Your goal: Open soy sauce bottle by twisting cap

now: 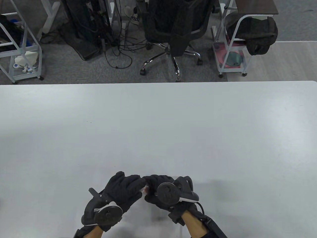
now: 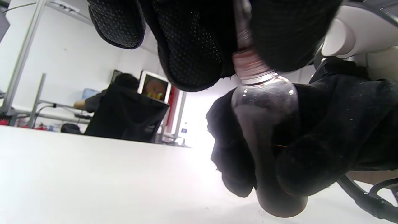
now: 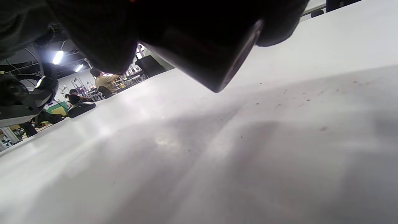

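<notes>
The soy sauce bottle (image 2: 264,105) is clear with dark sauce inside, and it is held near the table's front edge. My right hand (image 1: 154,184) grips its body, with the fingers (image 2: 326,130) wrapped around it. My left hand (image 1: 137,184) pinches the top of the bottle, its fingers (image 2: 189,46) closed over the cap, which is mostly hidden. The ribbed pinkish neck (image 2: 248,63) shows just below them. In the right wrist view the bottle's dark base (image 3: 214,53) is tilted and a little above the table. In the table view only a small reddish bit of the bottle (image 1: 146,189) shows between the hands.
The white table (image 1: 158,129) stretches away from the hands. Beyond its far edge stand an office chair (image 1: 173,29), a white cart (image 1: 232,54) and a metal rack (image 1: 19,49).
</notes>
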### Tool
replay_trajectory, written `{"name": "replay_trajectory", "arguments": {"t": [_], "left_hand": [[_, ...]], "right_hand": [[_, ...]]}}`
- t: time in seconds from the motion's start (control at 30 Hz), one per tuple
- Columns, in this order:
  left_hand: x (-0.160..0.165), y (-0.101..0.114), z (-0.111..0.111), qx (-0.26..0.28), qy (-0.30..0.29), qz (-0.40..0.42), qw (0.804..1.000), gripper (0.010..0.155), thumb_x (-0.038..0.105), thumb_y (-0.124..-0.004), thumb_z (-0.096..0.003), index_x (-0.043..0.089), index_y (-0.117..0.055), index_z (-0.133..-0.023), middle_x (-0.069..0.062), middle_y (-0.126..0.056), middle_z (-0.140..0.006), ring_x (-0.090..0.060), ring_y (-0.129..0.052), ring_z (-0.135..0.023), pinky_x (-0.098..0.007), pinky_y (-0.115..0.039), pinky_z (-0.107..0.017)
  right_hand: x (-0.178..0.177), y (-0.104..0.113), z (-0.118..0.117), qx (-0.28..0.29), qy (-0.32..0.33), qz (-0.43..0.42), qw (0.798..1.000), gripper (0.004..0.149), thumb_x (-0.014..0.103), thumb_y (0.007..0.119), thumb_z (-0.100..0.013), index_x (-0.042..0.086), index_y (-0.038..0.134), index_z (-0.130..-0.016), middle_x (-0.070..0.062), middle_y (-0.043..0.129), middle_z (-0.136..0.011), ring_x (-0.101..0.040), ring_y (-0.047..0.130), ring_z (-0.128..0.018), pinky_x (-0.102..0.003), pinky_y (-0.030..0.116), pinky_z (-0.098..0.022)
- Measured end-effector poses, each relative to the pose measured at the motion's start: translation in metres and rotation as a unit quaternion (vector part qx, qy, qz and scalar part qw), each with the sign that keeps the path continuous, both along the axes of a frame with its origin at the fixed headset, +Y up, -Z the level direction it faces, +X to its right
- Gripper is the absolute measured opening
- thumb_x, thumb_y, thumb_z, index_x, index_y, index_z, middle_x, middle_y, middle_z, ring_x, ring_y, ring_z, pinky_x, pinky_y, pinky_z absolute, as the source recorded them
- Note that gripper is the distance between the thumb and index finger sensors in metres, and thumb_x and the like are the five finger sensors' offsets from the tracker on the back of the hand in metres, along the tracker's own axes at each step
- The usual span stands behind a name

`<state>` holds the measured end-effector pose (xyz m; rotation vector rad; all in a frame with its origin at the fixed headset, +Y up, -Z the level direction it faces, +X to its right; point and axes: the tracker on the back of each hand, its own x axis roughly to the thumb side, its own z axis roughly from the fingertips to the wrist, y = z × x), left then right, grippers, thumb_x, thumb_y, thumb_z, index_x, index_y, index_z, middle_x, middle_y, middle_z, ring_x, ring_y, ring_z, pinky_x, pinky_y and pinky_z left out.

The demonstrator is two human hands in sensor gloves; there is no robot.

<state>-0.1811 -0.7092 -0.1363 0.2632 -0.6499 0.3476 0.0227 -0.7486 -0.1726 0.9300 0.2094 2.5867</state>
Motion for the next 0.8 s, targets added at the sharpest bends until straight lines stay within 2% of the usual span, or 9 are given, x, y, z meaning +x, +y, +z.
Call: {"name": "replay_trajectory", "arguments": {"t": [0.1, 0.17, 0.23, 0.3, 0.4, 0.5, 0.57, 0.7, 0.8], "left_hand": [[-0.003, -0.006, -0.006, -0.034, -0.004, 0.037, 0.999, 0.062, 0.057, -0.069, -0.0508, 0.025, -0.07, -0.104, 0.003, -0.099, -0.073, -0.021, -0.106, -0.052, -0.056, -0.074, -0.067], [-0.004, -0.007, -0.008, -0.052, -0.013, 0.048, 0.997, 0.065, 0.059, -0.068, -0.0503, 0.025, -0.069, -0.106, 0.0, -0.099, -0.075, -0.023, -0.106, -0.053, -0.056, -0.074, -0.066], [-0.005, -0.005, -0.007, -0.043, -0.01, 0.041, 0.998, 0.069, 0.062, -0.069, -0.0487, 0.026, -0.065, -0.108, -0.003, -0.094, -0.086, -0.025, -0.104, -0.06, -0.057, -0.073, -0.067], [-0.005, -0.002, -0.005, -0.03, -0.015, 0.032, 0.999, 0.073, 0.063, -0.077, -0.0457, 0.031, -0.062, -0.109, -0.004, -0.085, -0.098, -0.024, -0.101, -0.068, -0.058, -0.071, -0.069], [-0.001, 0.004, 0.001, -0.006, -0.027, 0.006, 1.0, 0.072, 0.049, -0.09, -0.0439, 0.038, -0.06, -0.108, -0.002, -0.072, -0.11, -0.022, -0.096, -0.079, -0.058, -0.067, -0.072], [0.006, 0.005, 0.004, 0.013, -0.023, -0.038, 0.999, 0.057, 0.038, -0.094, -0.0444, 0.037, -0.075, -0.098, 0.004, -0.083, -0.1, -0.017, -0.101, -0.071, -0.056, -0.069, -0.071], [0.01, 0.005, 0.005, 0.02, -0.02, -0.07, 0.997, 0.055, 0.038, -0.093, -0.0443, 0.036, -0.077, -0.097, 0.002, -0.085, -0.098, -0.017, -0.102, -0.067, -0.056, -0.07, -0.071], [0.008, 0.002, 0.002, 0.003, 0.002, -0.071, 0.997, 0.058, 0.054, -0.078, -0.0483, 0.024, -0.08, -0.097, -0.003, -0.097, -0.081, -0.019, -0.105, -0.053, -0.055, -0.075, -0.066], [0.004, 0.001, -0.001, -0.001, 0.03, -0.024, 0.999, 0.058, 0.059, -0.075, -0.0496, 0.018, -0.091, -0.087, -0.001, -0.105, -0.062, -0.021, -0.108, -0.038, -0.053, -0.079, -0.061]], "right_hand": [[-0.003, -0.001, 0.001, -0.001, 0.005, 0.001, 1.0, 0.07, 0.049, 0.084, -0.058, 0.027, 0.046, -0.112, 0.001, 0.068, -0.109, -0.031, 0.084, -0.098, -0.058, 0.065, -0.074], [-0.004, -0.001, 0.001, 0.0, 0.006, 0.001, 1.0, 0.07, 0.049, 0.084, -0.058, 0.027, 0.046, -0.112, 0.001, 0.068, -0.109, -0.031, 0.084, -0.098, -0.058, 0.065, -0.074], [-0.004, -0.001, 0.0, -0.001, 0.005, -0.003, 1.0, 0.07, 0.049, 0.084, -0.058, 0.027, 0.046, -0.112, 0.0, 0.068, -0.109, -0.031, 0.084, -0.098, -0.058, 0.065, -0.074], [-0.003, 0.0, 0.0, -0.002, 0.001, -0.009, 1.0, 0.07, 0.049, 0.084, -0.058, 0.027, 0.046, -0.112, 0.0, 0.068, -0.109, -0.031, 0.084, -0.098, -0.058, 0.065, -0.074], [-0.001, -0.001, -0.001, -0.005, -0.001, -0.013, 1.0, 0.07, 0.049, 0.084, -0.058, 0.027, 0.046, -0.112, 0.0, 0.068, -0.109, -0.031, 0.084, -0.098, -0.058, 0.065, -0.074], [-0.003, -0.001, -0.001, -0.007, 0.002, -0.013, 1.0, 0.07, 0.049, 0.085, -0.057, 0.027, 0.047, -0.112, 0.001, 0.069, -0.108, -0.031, 0.084, -0.098, -0.058, 0.064, -0.074], [-0.004, -0.003, 0.0, 0.0, 0.003, 0.009, 1.0, 0.07, 0.049, 0.085, -0.057, 0.027, 0.047, -0.112, 0.001, 0.069, -0.108, -0.031, 0.085, -0.098, -0.058, 0.065, -0.074], [-0.006, -0.003, 0.001, 0.008, 0.004, 0.019, 1.0, 0.069, 0.05, 0.085, -0.057, 0.028, 0.048, -0.111, 0.001, 0.069, -0.108, -0.03, 0.085, -0.098, -0.058, 0.065, -0.074], [-0.008, -0.003, 0.002, 0.02, 0.005, 0.025, 0.999, 0.07, 0.05, 0.085, -0.057, 0.028, 0.048, -0.111, 0.001, 0.069, -0.108, -0.03, 0.085, -0.098, -0.058, 0.065, -0.074]]}}
